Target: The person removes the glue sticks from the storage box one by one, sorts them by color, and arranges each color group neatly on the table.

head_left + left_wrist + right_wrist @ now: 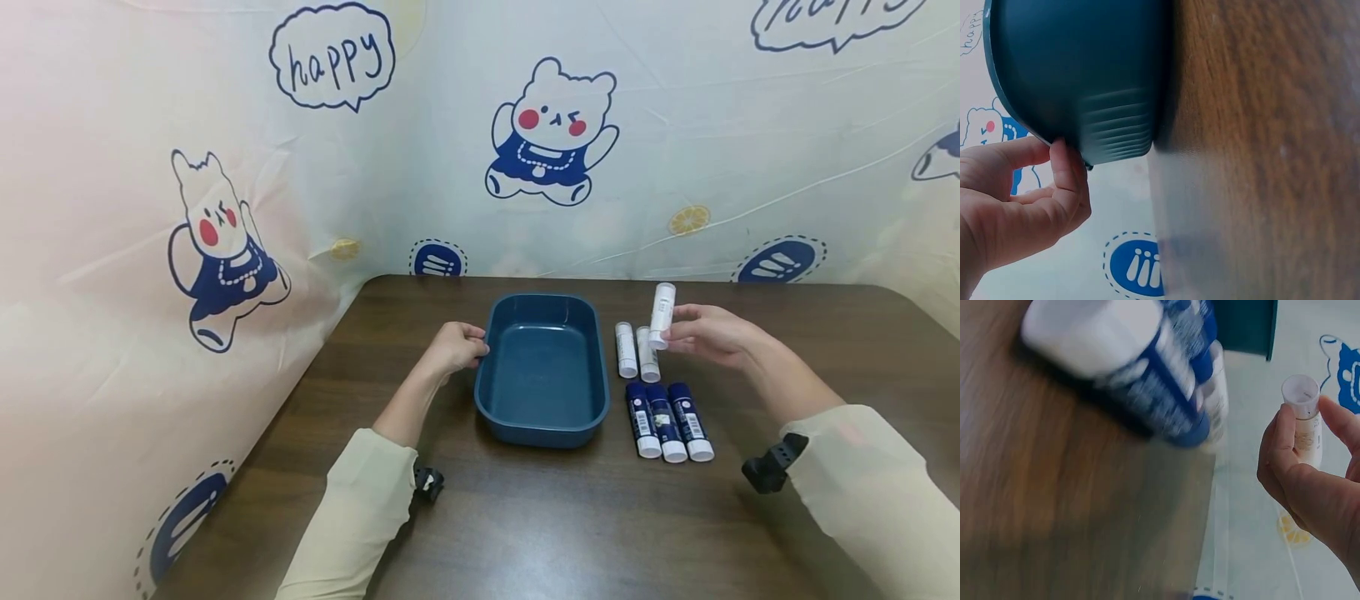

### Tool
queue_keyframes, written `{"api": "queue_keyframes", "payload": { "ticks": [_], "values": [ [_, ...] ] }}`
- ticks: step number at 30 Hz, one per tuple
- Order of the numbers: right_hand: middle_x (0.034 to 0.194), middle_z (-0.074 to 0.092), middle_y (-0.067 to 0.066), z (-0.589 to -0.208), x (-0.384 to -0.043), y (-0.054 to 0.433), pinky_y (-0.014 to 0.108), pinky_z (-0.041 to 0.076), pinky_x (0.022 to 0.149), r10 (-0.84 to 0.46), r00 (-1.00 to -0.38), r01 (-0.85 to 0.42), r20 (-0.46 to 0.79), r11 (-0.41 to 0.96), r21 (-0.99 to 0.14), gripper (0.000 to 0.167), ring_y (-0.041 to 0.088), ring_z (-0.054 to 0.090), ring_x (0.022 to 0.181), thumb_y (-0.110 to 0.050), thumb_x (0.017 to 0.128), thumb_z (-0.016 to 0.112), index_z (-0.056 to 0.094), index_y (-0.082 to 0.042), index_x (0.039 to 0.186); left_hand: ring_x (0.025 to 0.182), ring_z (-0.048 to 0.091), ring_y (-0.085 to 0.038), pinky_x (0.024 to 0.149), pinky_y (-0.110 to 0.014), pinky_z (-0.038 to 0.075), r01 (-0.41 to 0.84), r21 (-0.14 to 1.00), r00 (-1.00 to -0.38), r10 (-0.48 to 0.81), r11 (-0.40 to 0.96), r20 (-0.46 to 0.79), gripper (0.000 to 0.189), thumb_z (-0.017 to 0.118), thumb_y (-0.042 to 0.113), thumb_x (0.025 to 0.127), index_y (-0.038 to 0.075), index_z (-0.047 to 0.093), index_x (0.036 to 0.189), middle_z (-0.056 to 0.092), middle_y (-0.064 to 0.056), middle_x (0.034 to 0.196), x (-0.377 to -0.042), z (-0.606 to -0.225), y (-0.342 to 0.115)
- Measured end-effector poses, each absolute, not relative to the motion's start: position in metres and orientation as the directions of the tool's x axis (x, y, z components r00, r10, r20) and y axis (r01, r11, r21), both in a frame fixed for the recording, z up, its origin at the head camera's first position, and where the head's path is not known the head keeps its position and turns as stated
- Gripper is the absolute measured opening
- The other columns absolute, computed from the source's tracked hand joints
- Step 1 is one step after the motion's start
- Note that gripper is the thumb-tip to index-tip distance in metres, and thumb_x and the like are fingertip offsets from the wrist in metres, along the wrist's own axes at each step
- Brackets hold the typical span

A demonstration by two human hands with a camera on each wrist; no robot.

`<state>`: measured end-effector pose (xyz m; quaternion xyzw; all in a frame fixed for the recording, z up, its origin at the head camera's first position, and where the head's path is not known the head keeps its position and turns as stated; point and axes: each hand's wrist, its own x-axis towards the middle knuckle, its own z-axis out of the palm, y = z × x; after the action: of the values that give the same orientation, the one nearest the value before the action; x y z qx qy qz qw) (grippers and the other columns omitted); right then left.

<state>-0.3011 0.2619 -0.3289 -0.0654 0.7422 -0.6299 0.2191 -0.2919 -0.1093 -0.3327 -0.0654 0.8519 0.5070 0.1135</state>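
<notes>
My right hand (708, 333) pinches a white glue stick (662, 315) between thumb and fingers, lifted above the table. The right wrist view shows the end of this white tube (1302, 397) pointing up out of the grip. With thumb and fingertips, my left hand (453, 350) pinches the left rim of a dark teal plastic bin (538, 435); the left wrist view shows the fingers at the edge of its ribbed wall (1116, 125). Nothing lies inside the bin. Two white glue sticks (626, 350) lie beside its right wall, just left of my right hand.
Three blue glue sticks (666, 423) with white ends lie side by side, nearer to me than the white ones. All stand on a dark wooden table (555, 517). Behind it hangs a pale curtain (450, 150) printed with cartoon animals.
</notes>
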Motion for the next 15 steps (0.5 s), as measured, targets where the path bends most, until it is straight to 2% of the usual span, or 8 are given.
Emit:
{"api": "queue_keyframes", "payload": {
  "ticks": [6,15],
  "values": [
    [0.129,0.029,0.027,-0.332,-0.297,0.275,0.026,0.044,0.091,-0.341,-0.897,0.189,-0.281,0.28,-0.941,0.077,0.009,0.056,0.093,-0.004,0.089,0.053,-0.003,0.011,0.141,0.095,0.06,-0.029,0.088,-0.041,0.047,-0.236,0.844,-0.964,-0.005,0.482,-0.267,0.03,0.056,0.006,0.091,-0.001,0.055,0.12,0.059,-0.016,0.11,-0.292,-0.333,-0.109],
    [0.128,0.029,0.029,-0.34,-0.299,0.284,0.03,0.044,0.092,-0.326,-0.879,0.245,-0.349,0.321,-0.915,0.077,0.01,0.056,0.092,-0.004,0.091,0.052,-0.005,0.014,0.139,0.094,0.061,-0.029,0.088,-0.04,0.048,-0.233,0.845,-0.965,-0.006,0.481,-0.262,0.031,0.056,0.006,0.091,-0.002,0.055,0.12,0.061,-0.016,0.108,-0.292,-0.332,-0.109]
  ]
}}
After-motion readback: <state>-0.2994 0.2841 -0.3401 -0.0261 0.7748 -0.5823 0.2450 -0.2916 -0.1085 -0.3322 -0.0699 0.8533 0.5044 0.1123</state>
